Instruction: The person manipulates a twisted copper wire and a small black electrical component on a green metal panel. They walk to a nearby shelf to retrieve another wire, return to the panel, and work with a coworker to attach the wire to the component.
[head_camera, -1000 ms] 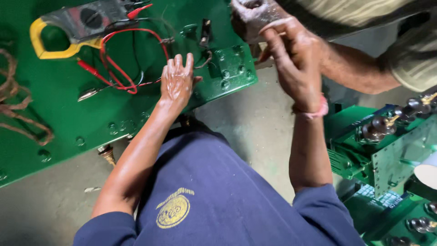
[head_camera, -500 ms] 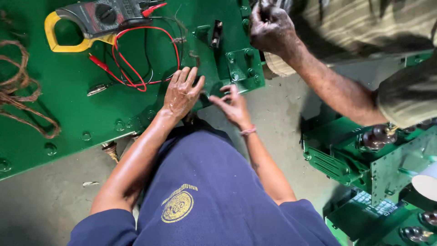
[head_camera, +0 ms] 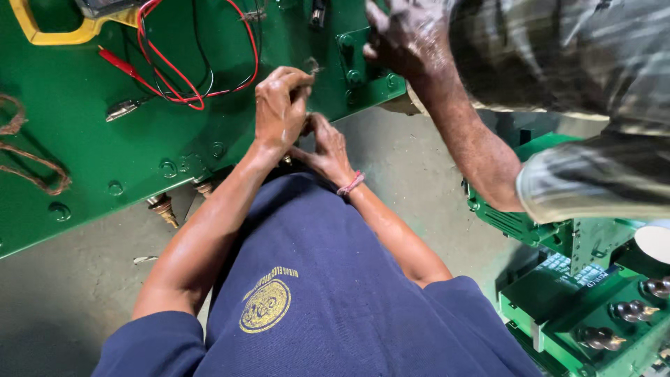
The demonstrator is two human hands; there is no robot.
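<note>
In the middle of the frame, just above the blue shirt, the person's two hands meet at the lower edge of a big green metal plate (head_camera: pixel 84 160). The left hand (head_camera: pixel 279 105) lies on top of the plate. Its fingers are curled and pressed together, pinching a small metal part (head_camera: pixel 312 66) at their tips. The part is too small to tell what it is. It sits just above and to the right of that hand, so the left hand is the nearer one.

The right hand (head_camera: pixel 324 143) is lower down, touching the left hand at the plate's edge. Its fingers are bent, but what they hold, if anything, is hidden.

In the upper right of the frame, another person's hand (head_camera: pixel 408 35) rests on a green bracket (head_camera: pixel 356 59) with bolts, near the small part but apart from the two hands.

In the upper left lie red wires (head_camera: pixel 188 91), a yellow clamp meter (head_camera: pixel 56 28) and a brown rope (head_camera: pixel 28 160).
</note>
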